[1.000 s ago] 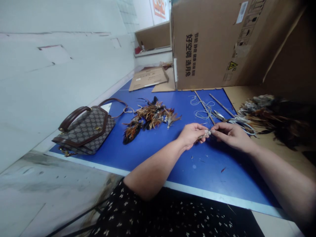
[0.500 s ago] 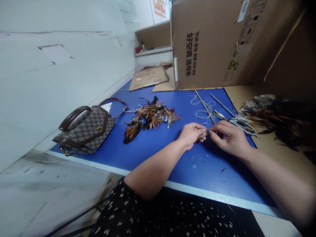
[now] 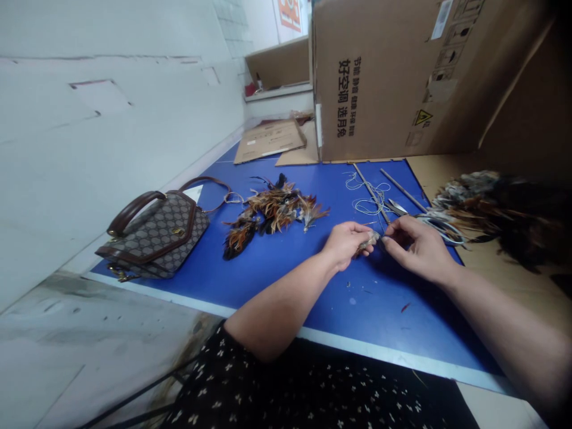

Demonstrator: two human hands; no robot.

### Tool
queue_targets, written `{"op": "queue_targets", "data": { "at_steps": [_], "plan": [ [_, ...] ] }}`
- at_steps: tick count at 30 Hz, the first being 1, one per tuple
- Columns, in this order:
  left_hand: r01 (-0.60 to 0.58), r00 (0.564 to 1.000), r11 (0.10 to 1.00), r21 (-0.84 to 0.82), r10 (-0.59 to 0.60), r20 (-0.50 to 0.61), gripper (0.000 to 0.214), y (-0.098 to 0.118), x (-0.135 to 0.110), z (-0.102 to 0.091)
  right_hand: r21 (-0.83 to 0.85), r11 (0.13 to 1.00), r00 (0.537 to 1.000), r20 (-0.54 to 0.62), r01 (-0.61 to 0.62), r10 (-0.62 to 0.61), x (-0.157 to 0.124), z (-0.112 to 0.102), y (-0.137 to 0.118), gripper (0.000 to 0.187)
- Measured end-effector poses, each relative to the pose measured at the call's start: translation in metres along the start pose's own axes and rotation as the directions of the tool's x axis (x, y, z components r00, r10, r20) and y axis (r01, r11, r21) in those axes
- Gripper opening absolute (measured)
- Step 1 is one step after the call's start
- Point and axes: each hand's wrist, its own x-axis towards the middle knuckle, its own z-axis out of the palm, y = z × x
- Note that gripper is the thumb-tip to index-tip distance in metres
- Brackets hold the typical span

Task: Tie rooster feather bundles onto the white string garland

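My left hand (image 3: 344,245) is closed around a small tuft of feathers (image 3: 369,242), its tip poking out past the fingers. Just to the right, my right hand (image 3: 417,249) has its thumb and forefinger pinched together at the tip of the tuft; what they grip is too small to make out. Loose pale thread (image 3: 372,205) lies in loops beyond the hands, over a thin stick (image 3: 367,186). Scissors (image 3: 440,231) with pale handles lie partly behind my right hand. A thin reddish sliver sticks out above the left fingers.
A heap of brown and black feathers (image 3: 277,210) lies left of my hands, with a patterned handbag (image 3: 163,238) farther left. Another feather pile (image 3: 500,214) rests on cardboard at right. A second stick (image 3: 402,189) lies behind. A large cardboard box (image 3: 379,77) walls the back.
My right hand has shifted slightly right, away from the tuft, and more of the tuft's tip shows. My left hand stays in place.
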Motion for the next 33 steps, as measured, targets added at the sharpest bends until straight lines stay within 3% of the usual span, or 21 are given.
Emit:
{"op": "queue_targets", "data": {
  "at_steps": [3,5,7,9,12,17,19,22,26,29,33],
  "plan": [
    [0.011,1.0,1.0,0.002,-0.011,0.011,0.012,0.001,-0.001,0.0,0.211,0.963,0.972,0.198,-0.168,0.126,0.002,-0.001,0.004,0.038],
    [0.021,1.0,1.0,-0.001,-0.021,0.016,0.011,0.001,0.0,-0.001,0.33,0.903,0.913,0.384,-0.275,0.137,0.005,-0.005,0.008,0.038],
    [0.041,0.998,0.999,-0.007,-0.041,0.037,0.01,0.002,0.0,-0.002,0.362,0.873,0.868,0.482,-0.326,0.124,0.008,-0.013,0.014,0.036],
    [0.07,0.994,0.997,-0.019,-0.068,0.085,0.009,0.004,0.0,-0.003,0.368,0.866,0.867,0.48,-0.339,0.135,0.011,-0.022,0.021,0.037],
    [0.143,0.966,0.99,-0.016,-0.136,0.22,0.009,0.005,-0.002,-0.005,0.43,0.841,0.916,0.362,-0.329,0.173,0.013,-0.031,0.028,0.04],
    [0.242,0.828,0.969,0.057,-0.237,0.508,0.027,0.002,-0.012,-0.003,0.426,0.865,0.942,0.305,-0.264,0.138,0.011,-0.018,0.02,0.043],
    [0.215,0.806,0.976,0.035,-0.197,0.558,0.03,0.0,-0.014,-0.002,0.389,0.896,0.951,0.292,-0.215,0.101,0.009,-0.009,0.013,0.044],
    [0.105,0.874,0.991,-0.083,-0.052,0.483,0.03,-0.001,-0.012,0.0,0.328,0.928,0.98,0.147,-0.178,0.136,0.008,0.0,0.011,0.046],
    [-0.042,0.973,0.985,-0.165,0.077,0.217,0.029,0.001,-0.005,0.001,0.288,0.93,0.974,0.063,-0.227,0.218,0.007,-0.002,0.018,0.046],
    [-0.074,0.991,0.984,-0.164,0.092,0.102,0.026,0.002,-0.002,0.002,0.308,0.925,0.975,0.079,-0.222,0.208,0.007,-0.007,0.017,0.042],
    [-0.106,0.99,0.987,-0.123,0.116,0.078,0.019,0.0,-0.003,0.004,0.31,0.927,0.977,0.111,-0.209,0.183,0.007,-0.007,0.007,0.043]
  ]
}}
